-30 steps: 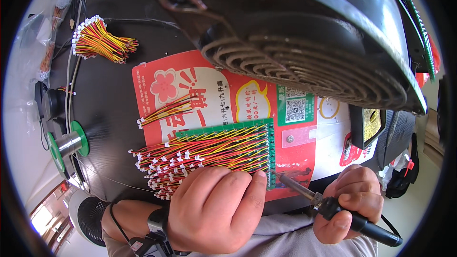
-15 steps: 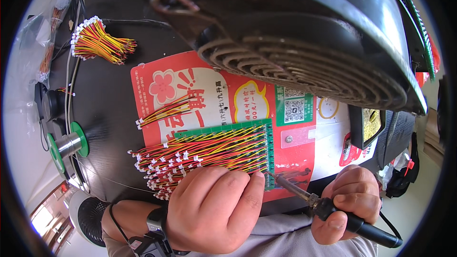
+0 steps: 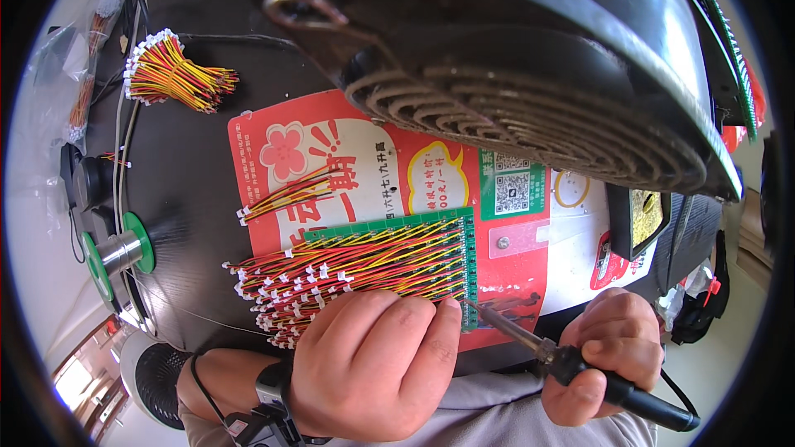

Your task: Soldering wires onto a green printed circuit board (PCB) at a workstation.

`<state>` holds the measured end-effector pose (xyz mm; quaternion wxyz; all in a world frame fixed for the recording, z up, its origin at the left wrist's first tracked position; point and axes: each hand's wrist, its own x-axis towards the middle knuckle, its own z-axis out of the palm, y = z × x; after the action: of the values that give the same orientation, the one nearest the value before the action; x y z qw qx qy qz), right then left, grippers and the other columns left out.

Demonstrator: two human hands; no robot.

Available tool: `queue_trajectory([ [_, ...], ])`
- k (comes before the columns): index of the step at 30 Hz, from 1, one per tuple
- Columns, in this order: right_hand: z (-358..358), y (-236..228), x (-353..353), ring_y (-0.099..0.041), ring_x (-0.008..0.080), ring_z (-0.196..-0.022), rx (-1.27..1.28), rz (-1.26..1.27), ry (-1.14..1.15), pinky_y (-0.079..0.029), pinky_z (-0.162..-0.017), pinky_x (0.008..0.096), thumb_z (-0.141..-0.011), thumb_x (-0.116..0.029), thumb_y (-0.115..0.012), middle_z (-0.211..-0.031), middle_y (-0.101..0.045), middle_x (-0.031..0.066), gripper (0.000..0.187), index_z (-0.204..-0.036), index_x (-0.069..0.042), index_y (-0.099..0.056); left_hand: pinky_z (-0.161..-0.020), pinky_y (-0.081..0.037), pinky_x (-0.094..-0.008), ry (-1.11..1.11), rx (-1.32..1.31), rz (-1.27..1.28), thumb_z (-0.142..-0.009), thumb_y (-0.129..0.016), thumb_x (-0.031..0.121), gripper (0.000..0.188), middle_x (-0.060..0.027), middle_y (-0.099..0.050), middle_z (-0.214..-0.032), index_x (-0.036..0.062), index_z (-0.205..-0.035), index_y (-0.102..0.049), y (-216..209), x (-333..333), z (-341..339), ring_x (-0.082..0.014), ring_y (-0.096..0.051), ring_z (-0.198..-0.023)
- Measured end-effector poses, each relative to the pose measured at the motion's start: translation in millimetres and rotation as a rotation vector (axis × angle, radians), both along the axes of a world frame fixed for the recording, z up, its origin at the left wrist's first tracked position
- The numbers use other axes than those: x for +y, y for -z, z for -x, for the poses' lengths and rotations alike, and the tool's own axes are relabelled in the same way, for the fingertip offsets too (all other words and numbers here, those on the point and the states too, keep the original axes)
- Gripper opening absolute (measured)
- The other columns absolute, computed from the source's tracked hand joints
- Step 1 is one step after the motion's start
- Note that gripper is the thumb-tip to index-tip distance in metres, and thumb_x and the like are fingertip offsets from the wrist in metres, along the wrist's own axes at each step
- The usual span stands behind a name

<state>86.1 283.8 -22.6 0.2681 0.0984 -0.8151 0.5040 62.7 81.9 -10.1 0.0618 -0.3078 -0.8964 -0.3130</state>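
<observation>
A green circuit board (image 3: 389, 223) lies on a red and white printed sheet, with rows of red, yellow and dark wires (image 3: 397, 261) along its right edge. White connectors (image 3: 290, 294) end those wires on the left. My left hand (image 3: 373, 364) is closed over the near wires, its fingertips at the board's near right edge; what it pinches is hidden beneath the fingers. My right hand (image 3: 609, 356) grips a soldering iron (image 3: 571, 362) by its black handle. The iron's tip points left and meets the board's edge just beside my left fingertips.
A large black fan-like unit with a round grille (image 3: 530, 116) overhangs the sheet. Several loose wires (image 3: 290, 194) lie on the sheet (image 3: 513, 261). A wire bundle (image 3: 178, 74) sits far left, above a solder spool (image 3: 120, 252). A yellow sponge in a black holder (image 3: 646, 215) stands right.
</observation>
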Motion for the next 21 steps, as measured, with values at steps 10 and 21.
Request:
queue_trajectory([
  [10,3,2,8,-0.039,0.0125,-0.048,0.112,0.027,-0.037,-0.026,-0.044,0.0271,-0.084,-0.029,-0.062,-0.057,-0.040,0.0021,0.027,-0.079,-0.005,-0.050,-0.054,-0.047,-0.0319,-0.033,-0.001,-0.050,-0.064,-0.072,-0.007,0.025,-0.0094,-0.061,-0.079,-0.0052,-0.089,-0.072,5,-1,-5,-0.0228,-0.058,-0.062],
  [21,-3,-20,63,-0.049,0.0193,-0.078,0.356,-0.014,0.198,-0.046,-0.066,0.0277,-0.103,-0.042,-0.053,-0.098,-0.051,0.0152,0.050,-0.128,0.001,-0.047,-0.053,-0.047,-0.0346,0.007,0.002,-0.124,-0.066,-0.069,-0.003,0.021,-0.0082,-0.057,-0.074,-0.0047,-0.087,-0.071,10,-7,-2,-0.0246,-0.056,-0.062],
])
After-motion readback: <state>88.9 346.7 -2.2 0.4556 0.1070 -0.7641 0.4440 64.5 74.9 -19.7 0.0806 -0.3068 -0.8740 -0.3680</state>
